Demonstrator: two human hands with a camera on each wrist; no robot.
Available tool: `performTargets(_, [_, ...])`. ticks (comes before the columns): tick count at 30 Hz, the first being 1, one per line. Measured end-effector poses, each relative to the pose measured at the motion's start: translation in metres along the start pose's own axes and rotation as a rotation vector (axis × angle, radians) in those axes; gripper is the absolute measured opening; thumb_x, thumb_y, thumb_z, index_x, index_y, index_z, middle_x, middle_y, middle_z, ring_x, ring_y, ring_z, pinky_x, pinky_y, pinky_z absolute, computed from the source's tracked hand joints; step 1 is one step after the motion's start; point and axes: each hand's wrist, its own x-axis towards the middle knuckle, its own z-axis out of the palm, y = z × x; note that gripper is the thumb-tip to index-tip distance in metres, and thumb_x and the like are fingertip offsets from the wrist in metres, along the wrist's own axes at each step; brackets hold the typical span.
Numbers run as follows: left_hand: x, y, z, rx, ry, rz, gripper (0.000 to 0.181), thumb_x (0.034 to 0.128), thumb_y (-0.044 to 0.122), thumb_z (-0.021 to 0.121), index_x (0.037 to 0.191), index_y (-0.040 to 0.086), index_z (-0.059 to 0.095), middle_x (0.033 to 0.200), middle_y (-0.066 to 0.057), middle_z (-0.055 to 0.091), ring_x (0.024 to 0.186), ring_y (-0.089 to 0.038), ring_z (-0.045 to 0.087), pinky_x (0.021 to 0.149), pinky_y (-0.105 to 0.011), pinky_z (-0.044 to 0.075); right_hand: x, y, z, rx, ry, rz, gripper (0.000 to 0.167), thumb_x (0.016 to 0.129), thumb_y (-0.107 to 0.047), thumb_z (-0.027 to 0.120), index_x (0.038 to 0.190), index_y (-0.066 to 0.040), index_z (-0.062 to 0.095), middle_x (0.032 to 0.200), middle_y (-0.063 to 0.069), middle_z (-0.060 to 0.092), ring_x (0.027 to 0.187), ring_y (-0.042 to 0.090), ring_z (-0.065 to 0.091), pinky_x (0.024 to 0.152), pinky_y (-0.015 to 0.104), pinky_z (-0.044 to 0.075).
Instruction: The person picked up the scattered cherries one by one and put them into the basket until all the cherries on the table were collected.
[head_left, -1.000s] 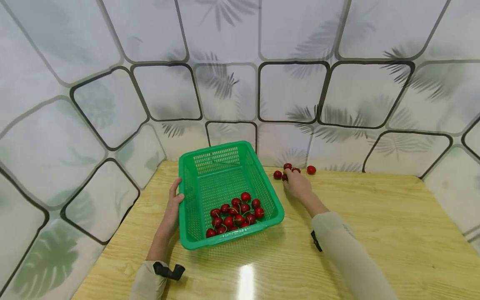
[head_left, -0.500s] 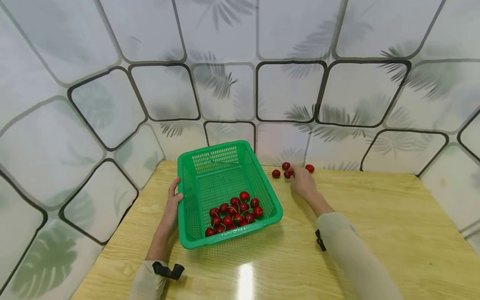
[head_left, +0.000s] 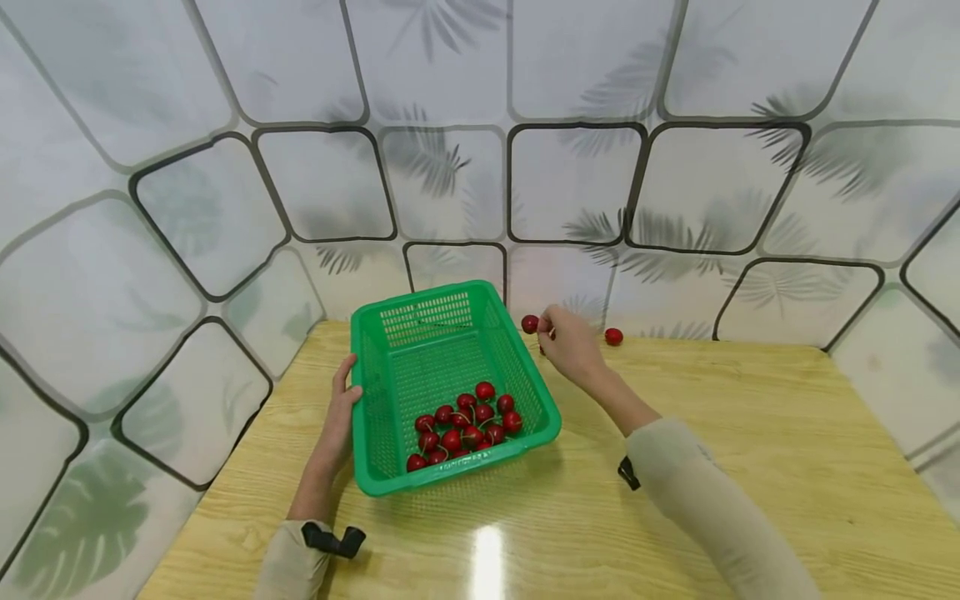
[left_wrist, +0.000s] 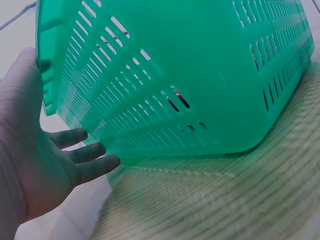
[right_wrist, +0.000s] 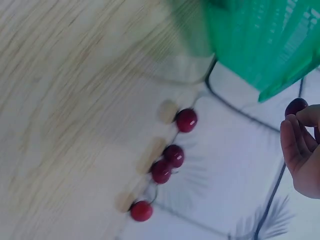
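A green plastic basket (head_left: 491,458) stands on the table, with several red cherries (head_left: 472,435) gathered at its near side. My left hand (head_left: 339,417) holds the basket by its left rim. In the left wrist view three fairly straight fingers (left_wrist: 92,167) lie along the outer wall, and the thumb end is hidden at the rim. To the right of the basket, my right hand (head_left: 573,346) is raised and pinches a dark red cherry (right_wrist: 296,106) at its fingertips. Below it, several loose cherries (right_wrist: 186,120) lie along the table's back edge; the head view mostly hides them behind that hand.
A pale wood-grain table (head_left: 750,433) bears everything. Its back meets an upright backdrop (head_left: 577,183) with dark outlines and leaf patterns. One cherry (head_left: 613,337) lies farthest right by that edge. The basket's walls have slots.
My right hand has picked a cherry from the loose group, risen, and moved left toward the basket. The left hand and the basket hold their place, while the head view has shifted slightly.
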Motion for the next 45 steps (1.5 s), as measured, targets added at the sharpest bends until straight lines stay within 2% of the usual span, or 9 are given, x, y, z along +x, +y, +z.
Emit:
performTargets(4, [0.001,0.000,0.000,0.008,0.003,0.002,0.058,0.1065,0.024,0.026,0.160,0.026,0.003,0.153,-0.023,0.024,0.111,-0.016,0.054,0.082,-0.024,0.051,-0.001,-0.021,0.007,-0.025,-0.045,-0.078,0.009,0.086,0.002,0.063,0.084,-0.005,0.059,0.079,0.009,0.064,0.065,0.021,0.059,0.058,0.035,0.048])
performTargets(7, [0.001,-0.001,0.001,0.010,0.000,0.008,0.057,0.1071,0.024,0.025,0.160,0.027,0.003,0.153,-0.023,0.024,0.111,-0.016,0.055,0.082,-0.024,0.051,-0.004,-0.035,0.013,-0.062,-0.116,-0.129,0.008,0.087,-0.001,0.065,0.086,-0.007,0.060,0.081,0.006,0.066,0.064,0.017,0.056,0.055,0.031,0.045])
performTargets(11, [0.000,0.000,0.001,0.007,-0.003,0.016,0.057,0.1072,0.024,0.025,0.159,0.027,0.003,0.152,-0.024,0.026,0.110,-0.015,0.056,0.082,-0.024,0.052,-0.007,-0.052,0.022,-0.074,-0.249,-0.185,0.014,0.087,-0.002,0.068,0.084,-0.011,0.057,0.080,0.001,0.064,0.063,0.013,0.051,0.053,0.026,0.041])
performTargets(18, [-0.001,0.000,0.000,0.009,-0.003,0.007,0.058,0.1067,0.024,0.026,0.160,0.025,0.002,0.153,-0.024,0.024,0.110,-0.015,0.055,0.082,-0.024,0.052,-0.009,-0.073,0.041,-0.107,-0.509,-0.187,0.015,0.091,-0.003,0.065,0.084,-0.013,0.056,0.074,-0.003,0.057,0.063,0.012,0.048,0.055,0.026,0.039])
performTargets(23, [-0.002,0.001,0.000,0.007,0.006,-0.007,0.059,0.1063,0.023,0.027,0.160,0.025,0.002,0.154,-0.023,0.023,0.109,-0.014,0.055,0.081,-0.023,0.051,-0.010,-0.077,0.059,-0.115,-0.629,-0.181,0.019,0.089,0.005,0.062,0.082,-0.012,0.057,0.072,-0.002,0.055,0.064,0.013,0.048,0.056,0.026,0.040])
performTargets(30, [-0.001,0.001,-0.001,0.001,0.000,-0.004,0.059,0.1065,0.024,0.027,0.160,0.025,0.001,0.153,-0.025,0.025,0.108,-0.014,0.057,0.081,-0.024,0.053,-0.009,-0.081,0.074,-0.153,-0.700,-0.182,0.021,0.086,0.009,0.060,0.080,-0.011,0.057,0.070,-0.003,0.052,0.063,0.013,0.047,0.056,0.026,0.042])
performTargets(37, [0.000,0.001,0.001,-0.015,0.002,-0.004,0.058,0.1068,0.023,0.027,0.160,0.026,0.002,0.152,-0.024,0.026,0.108,-0.014,0.057,0.081,-0.024,0.052,-0.012,-0.077,0.074,-0.198,-0.709,-0.193,0.018,0.086,0.002,0.064,0.082,-0.014,0.058,0.073,-0.003,0.056,0.065,0.013,0.050,0.056,0.028,0.043])
performTargets(45, [-0.001,0.003,0.001,-0.008,0.013,-0.014,0.059,0.1061,0.023,0.027,0.160,0.025,0.001,0.153,-0.022,0.024,0.108,-0.012,0.055,0.082,-0.023,0.051,-0.015,-0.078,0.071,-0.175,-0.737,-0.222,0.011,0.089,-0.002,0.066,0.089,-0.012,0.067,0.085,0.001,0.066,0.076,0.016,0.061,0.064,0.031,0.050])
